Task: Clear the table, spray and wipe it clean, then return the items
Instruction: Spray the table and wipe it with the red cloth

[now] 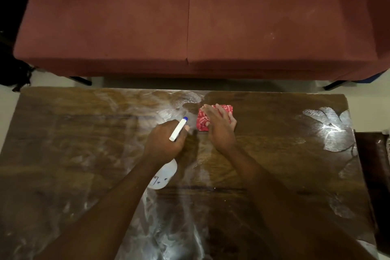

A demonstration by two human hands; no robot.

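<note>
Print on the label of the white spray bottle (165, 177) is too small, I cannot read it. The left hand (164, 143) grips this bottle over the wooden table (84, 143); the right hand (219, 129) lies flat, fingers straight, on the red cloth (201, 121) near the far edge.

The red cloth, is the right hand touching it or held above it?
Touching. The head view shows the right hand lying flat on the red cloth, with no gap between them; the cloth shows around its edges.

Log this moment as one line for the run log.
phase: wipe | left hand: grips spray bottle | right hand: presses red cloth on table
</note>
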